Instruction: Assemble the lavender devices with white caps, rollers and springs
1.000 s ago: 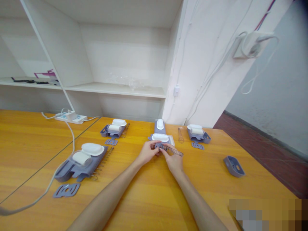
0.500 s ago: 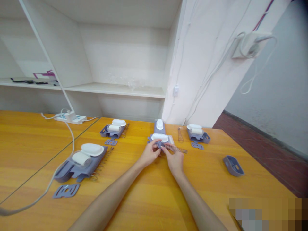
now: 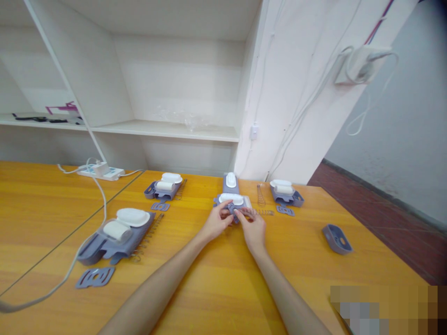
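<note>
Over the middle of the orange table (image 3: pixel 216 284), my left hand (image 3: pixel 215 223) pinches a small grey-purple plastic part (image 3: pixel 232 210). My right hand (image 3: pixel 253 229) pinches the near end of a long coil spring (image 3: pixel 257 212), which sticks out to the right from that part. Both hands meet just in front of a grey-purple holder with a white oval cap (image 3: pixel 231 198). Behind it lies another grey piece with a white oval on top (image 3: pixel 230 181).
Similar grey sets with white pieces lie at the left front (image 3: pixel 115 235), back left (image 3: pixel 164 187) and back right (image 3: pixel 286 193). A lone grey shell (image 3: pixel 336 238) sits at the right. A flat grey plate (image 3: pixel 95 277), a power strip (image 3: pixel 101 172) and its cable (image 3: pixel 75 260) lie left.
The spring has swung from pointing right and toward me to lying level, pointing right. Both hands have shifted slightly away from me.
</note>
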A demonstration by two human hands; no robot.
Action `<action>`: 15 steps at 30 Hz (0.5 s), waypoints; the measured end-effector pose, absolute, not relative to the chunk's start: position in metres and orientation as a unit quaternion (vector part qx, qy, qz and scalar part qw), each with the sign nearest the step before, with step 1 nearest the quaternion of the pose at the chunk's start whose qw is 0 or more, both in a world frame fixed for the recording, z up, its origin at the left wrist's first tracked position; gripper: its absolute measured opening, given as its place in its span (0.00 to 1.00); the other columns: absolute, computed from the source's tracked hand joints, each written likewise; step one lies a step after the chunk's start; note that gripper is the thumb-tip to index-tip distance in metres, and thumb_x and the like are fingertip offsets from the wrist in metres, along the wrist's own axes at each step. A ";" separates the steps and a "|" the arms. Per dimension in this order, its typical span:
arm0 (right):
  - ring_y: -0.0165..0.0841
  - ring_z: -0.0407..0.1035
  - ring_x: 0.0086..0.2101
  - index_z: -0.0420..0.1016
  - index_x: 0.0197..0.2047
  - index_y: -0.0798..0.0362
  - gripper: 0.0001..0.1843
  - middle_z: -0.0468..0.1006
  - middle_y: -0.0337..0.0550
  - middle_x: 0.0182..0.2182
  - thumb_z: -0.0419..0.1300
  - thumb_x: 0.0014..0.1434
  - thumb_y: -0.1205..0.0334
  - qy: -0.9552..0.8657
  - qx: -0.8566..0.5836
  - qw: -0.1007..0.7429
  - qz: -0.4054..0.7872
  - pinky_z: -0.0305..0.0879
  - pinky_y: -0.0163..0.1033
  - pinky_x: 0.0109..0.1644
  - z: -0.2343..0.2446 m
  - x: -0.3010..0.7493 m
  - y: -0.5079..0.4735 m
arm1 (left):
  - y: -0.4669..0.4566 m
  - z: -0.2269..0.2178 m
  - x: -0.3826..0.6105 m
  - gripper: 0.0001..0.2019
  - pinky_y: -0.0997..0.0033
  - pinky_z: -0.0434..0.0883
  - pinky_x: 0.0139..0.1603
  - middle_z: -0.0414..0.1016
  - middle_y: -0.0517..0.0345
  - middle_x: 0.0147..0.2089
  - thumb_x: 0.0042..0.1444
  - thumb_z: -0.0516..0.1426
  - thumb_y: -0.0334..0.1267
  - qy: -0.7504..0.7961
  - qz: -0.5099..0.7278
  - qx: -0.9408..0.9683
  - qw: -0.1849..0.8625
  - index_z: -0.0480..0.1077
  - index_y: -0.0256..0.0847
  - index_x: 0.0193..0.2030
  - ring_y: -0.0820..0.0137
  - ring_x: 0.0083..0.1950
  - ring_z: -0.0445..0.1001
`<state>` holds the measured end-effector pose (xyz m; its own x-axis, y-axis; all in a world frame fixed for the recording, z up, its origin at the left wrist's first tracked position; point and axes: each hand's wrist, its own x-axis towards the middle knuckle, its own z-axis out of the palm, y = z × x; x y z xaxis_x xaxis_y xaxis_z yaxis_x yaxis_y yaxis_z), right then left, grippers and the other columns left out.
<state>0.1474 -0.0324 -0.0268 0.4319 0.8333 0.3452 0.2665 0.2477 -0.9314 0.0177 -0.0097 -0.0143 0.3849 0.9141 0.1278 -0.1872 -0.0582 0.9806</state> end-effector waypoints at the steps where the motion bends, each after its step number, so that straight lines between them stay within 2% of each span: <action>1: 0.41 0.74 0.35 0.76 0.35 0.57 0.19 0.80 0.49 0.33 0.64 0.46 0.50 -0.482 -0.571 0.625 0.227 0.69 0.44 0.41 -0.026 0.147 -0.032 | -0.010 -0.014 0.018 0.34 0.73 0.70 0.34 0.76 0.51 0.35 0.46 0.62 0.39 0.320 0.452 0.571 0.606 0.57 0.34 0.60 0.69 0.33 0.74; 15: 0.38 0.74 0.30 0.75 0.34 0.57 0.19 0.80 0.47 0.30 0.64 0.46 0.49 -0.472 -0.556 0.636 0.252 0.69 0.39 0.33 -0.025 0.148 -0.032 | -0.009 -0.012 0.015 0.38 0.71 0.71 0.33 0.76 0.51 0.32 0.44 0.63 0.45 0.323 0.436 0.563 0.623 0.58 0.30 0.60 0.68 0.31 0.75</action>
